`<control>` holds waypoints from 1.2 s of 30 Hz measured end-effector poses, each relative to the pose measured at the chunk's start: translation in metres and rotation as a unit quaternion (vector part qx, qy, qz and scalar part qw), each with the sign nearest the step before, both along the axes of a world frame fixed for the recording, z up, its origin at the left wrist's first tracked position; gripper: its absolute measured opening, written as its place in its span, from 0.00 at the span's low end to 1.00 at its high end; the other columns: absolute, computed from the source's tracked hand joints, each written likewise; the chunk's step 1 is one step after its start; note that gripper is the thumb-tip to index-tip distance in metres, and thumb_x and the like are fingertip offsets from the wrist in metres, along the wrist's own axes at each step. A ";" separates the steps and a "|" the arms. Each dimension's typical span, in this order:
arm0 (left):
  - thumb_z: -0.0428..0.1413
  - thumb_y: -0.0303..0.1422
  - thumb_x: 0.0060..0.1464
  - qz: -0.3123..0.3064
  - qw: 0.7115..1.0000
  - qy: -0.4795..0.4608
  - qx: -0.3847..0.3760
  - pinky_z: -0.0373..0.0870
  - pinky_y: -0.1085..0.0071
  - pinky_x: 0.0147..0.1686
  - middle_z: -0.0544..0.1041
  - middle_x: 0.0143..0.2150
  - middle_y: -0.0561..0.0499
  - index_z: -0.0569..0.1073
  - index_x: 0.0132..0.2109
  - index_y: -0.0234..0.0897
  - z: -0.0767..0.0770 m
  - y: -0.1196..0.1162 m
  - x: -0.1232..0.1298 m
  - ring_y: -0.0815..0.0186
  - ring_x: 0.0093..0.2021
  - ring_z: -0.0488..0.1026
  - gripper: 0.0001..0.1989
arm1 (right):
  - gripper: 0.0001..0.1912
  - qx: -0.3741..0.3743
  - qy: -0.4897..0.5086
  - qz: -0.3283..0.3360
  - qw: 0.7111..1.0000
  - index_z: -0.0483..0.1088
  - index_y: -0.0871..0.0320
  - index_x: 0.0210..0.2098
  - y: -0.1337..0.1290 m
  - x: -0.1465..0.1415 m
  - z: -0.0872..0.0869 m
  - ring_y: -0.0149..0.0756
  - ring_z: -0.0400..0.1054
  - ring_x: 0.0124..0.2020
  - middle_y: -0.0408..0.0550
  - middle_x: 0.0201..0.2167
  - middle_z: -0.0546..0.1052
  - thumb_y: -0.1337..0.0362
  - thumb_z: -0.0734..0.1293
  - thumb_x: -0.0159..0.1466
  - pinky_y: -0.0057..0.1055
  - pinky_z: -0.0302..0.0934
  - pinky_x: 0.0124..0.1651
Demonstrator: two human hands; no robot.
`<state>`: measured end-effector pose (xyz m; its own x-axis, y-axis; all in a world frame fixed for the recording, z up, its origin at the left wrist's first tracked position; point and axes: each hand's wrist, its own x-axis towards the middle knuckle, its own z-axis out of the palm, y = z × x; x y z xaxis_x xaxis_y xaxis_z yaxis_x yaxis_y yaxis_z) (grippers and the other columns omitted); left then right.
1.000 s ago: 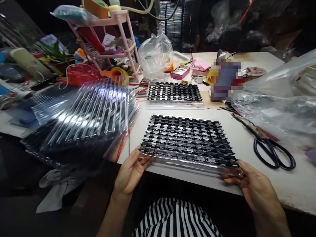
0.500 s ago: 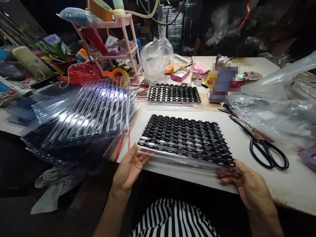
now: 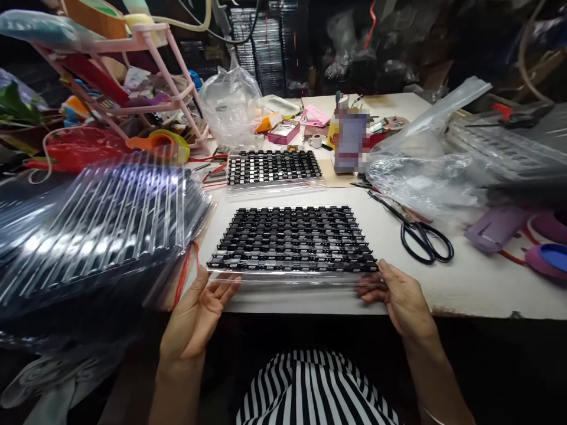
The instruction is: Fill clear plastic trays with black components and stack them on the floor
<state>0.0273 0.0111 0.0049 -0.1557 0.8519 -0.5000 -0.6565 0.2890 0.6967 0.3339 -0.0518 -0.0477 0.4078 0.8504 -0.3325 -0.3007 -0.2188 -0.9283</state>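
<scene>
Between my hands is a clear plastic tray [image 3: 283, 278] filled with rows of small black parts [image 3: 292, 239]. My left hand [image 3: 197, 310] grips its near left corner, thumb at the edge and fingers underneath. At the near right corner my right hand [image 3: 401, 298] pinches the tray the same way, its fingertips showing through the plastic. The tray's near edge appears a little above the white table [image 3: 478, 289]; whether its far edge rests there I cannot tell. Behind it lies a second clear tray [image 3: 274, 186] with similar black parts, some spots showing white.
A stack of ridged clear plastic trays [image 3: 115, 212] stands on the left. Black-handled scissors [image 3: 425, 242] lie to the right, beside crumpled clear plastic bags [image 3: 420, 177]. Farther back are a pink shelf rack [image 3: 177, 94], a tied clear bag [image 3: 230, 106] and a purple object [image 3: 498, 227].
The view has turned to the right, so the scene sits farther left. The held tray has gone from slanted to nearly square with the table's front edge. Both hands keep hold of it.
</scene>
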 end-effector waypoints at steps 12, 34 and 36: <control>0.45 0.24 0.61 0.021 0.999 0.036 -0.027 0.79 0.62 0.32 0.78 0.41 0.44 0.75 0.33 0.33 -0.003 0.005 -0.001 0.58 0.39 0.78 0.15 | 0.22 0.025 0.015 0.008 1.000 0.67 0.62 0.32 0.002 -0.004 0.004 0.35 0.73 0.20 0.47 0.21 0.75 0.46 0.66 0.58 0.25 0.67 0.19; 0.55 0.26 0.55 0.113 0.984 0.109 0.082 0.57 0.69 0.61 0.63 0.63 0.48 0.72 0.52 0.38 -0.031 -0.025 0.021 0.63 0.62 0.59 0.16 | 0.24 -0.055 -0.262 0.259 0.928 0.67 0.58 0.28 -0.048 -0.021 0.000 0.32 0.68 0.21 0.46 0.22 0.72 0.43 0.57 0.63 0.26 0.60 0.21; 0.57 0.28 0.54 0.069 0.989 0.115 0.062 0.54 0.71 0.62 0.62 0.64 0.52 0.69 0.55 0.41 -0.035 -0.045 0.030 0.65 0.63 0.57 0.21 | 0.20 0.002 -0.393 0.169 0.904 0.68 0.57 0.31 -0.017 0.003 0.015 0.35 0.69 0.27 0.47 0.25 0.74 0.47 0.58 0.64 0.31 0.64 0.30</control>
<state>0.0575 -0.0337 -0.0304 -0.3726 0.8671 -0.3307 -0.5041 0.1100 0.8566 0.3366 -0.0686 -0.0326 0.2324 0.9714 -0.0489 0.5363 -0.1700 -0.8268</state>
